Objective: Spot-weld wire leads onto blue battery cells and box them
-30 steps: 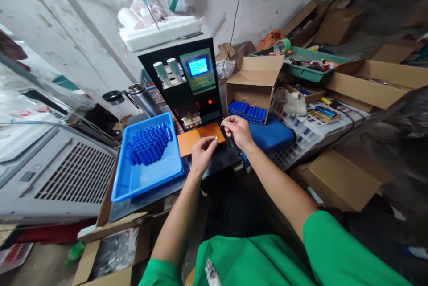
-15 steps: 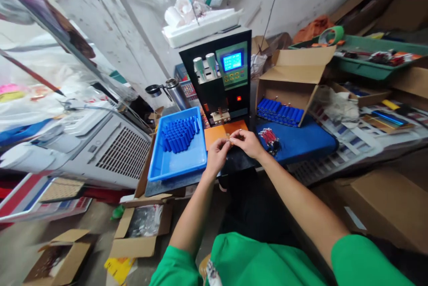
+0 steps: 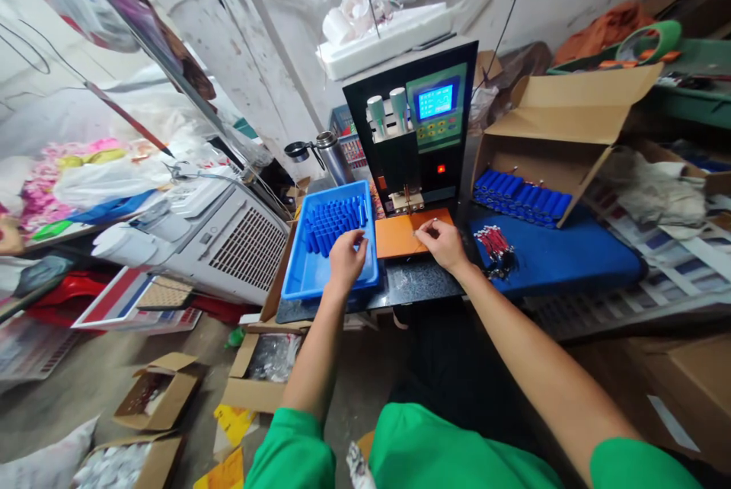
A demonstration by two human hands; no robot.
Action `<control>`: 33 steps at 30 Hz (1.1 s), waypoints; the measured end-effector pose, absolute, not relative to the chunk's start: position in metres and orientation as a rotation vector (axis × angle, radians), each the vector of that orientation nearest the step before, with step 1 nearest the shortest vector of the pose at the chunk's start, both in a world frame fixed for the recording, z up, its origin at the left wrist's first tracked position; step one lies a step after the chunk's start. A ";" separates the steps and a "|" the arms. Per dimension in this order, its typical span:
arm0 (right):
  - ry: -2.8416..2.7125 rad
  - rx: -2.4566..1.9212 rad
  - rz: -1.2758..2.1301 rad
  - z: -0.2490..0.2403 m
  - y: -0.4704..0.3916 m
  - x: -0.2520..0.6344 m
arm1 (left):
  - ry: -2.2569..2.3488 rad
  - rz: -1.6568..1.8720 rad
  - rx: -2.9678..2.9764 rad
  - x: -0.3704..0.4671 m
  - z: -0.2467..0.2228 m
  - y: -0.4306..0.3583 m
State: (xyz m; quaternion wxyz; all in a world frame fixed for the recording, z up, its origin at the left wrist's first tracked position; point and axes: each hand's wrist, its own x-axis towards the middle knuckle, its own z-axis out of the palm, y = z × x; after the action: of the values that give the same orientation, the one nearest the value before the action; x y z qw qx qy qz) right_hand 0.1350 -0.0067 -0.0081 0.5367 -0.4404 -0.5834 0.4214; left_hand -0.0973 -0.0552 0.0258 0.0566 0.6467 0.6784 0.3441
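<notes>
My left hand [image 3: 347, 259] is over the right side of a blue plastic tray [image 3: 297, 279], its thumb and fingers slightly apart and nothing visible between them. Upright blue cylindrical cells [image 3: 331, 226] stand packed together in the tray, just beyond that hand. Over an orange board [image 3: 394, 238], my right hand [image 3: 444, 244] pinches with thumb and forefinger; whatever is in the pinch is too small to make out. Behind the board stands a black spot welder [image 3: 439, 161] with a lit blue screen, its electrode tips [image 3: 406, 199] above the board's back edge.
Right of the board, red and black wire leads [image 3: 496, 245] lie bunched on a blue surface [image 3: 588, 249]. An open cardboard box [image 3: 548, 123] there holds rows of blue cells. A steel flask [image 3: 336, 158] stands behind the tray. Cartons [image 3: 263, 394] sit on the floor at left.
My hands were together over the orange board. The left has moved away left to the tray, while the right stays pinched above the board. The view has shifted left.
</notes>
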 end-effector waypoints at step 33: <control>-1.174 -1.030 1.132 -0.002 0.010 0.140 | 1.732 1.408 1.685 -0.044 0.034 -0.034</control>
State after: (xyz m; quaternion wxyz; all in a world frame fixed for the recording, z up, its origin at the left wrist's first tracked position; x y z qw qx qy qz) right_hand 0.1398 0.0099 -0.0015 0.5699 -0.4388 -0.5000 0.4824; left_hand -0.0442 -0.0338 0.0341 0.1714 0.5936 0.6102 0.4960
